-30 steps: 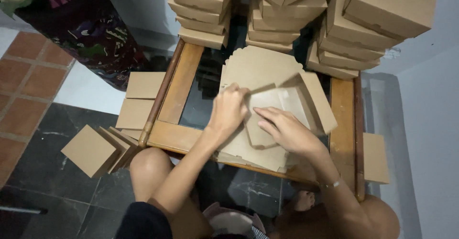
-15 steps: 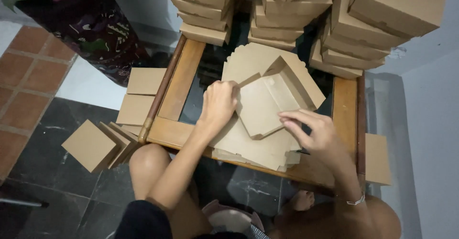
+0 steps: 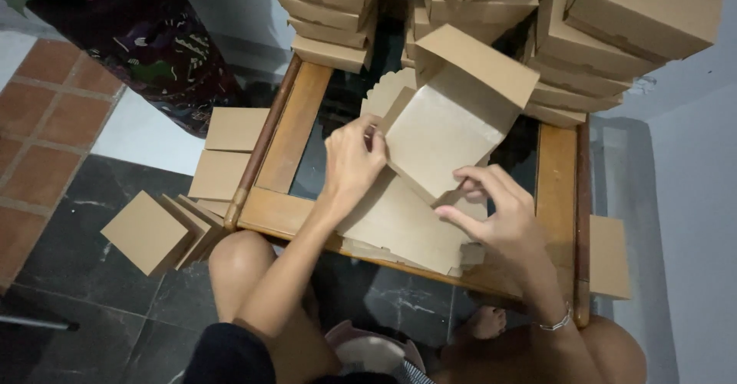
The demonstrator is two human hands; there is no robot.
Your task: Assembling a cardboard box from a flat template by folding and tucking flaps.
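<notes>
Meanwhile the half-folded brown box (image 3: pixel 449 127) stood tilted over the flat cardboard stack (image 3: pixel 399 226) on the wooden table (image 3: pixel 295 134), its left edge pinched by the left hand (image 3: pixel 351 161), its near corner gripped by the right hand (image 3: pixel 495 215).

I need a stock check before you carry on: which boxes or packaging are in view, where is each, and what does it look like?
Half-folded box: plain brown cardboard, lid flap raised, held between left hand and right hand over the table.
Flat blanks: brown die-cut sheets stacked under it.
Finished boxes: closed brown cartons piled along the table's far edge.
Floor boxes: flat brown ones, left of the table.
No labels, signs or screens show.
</notes>
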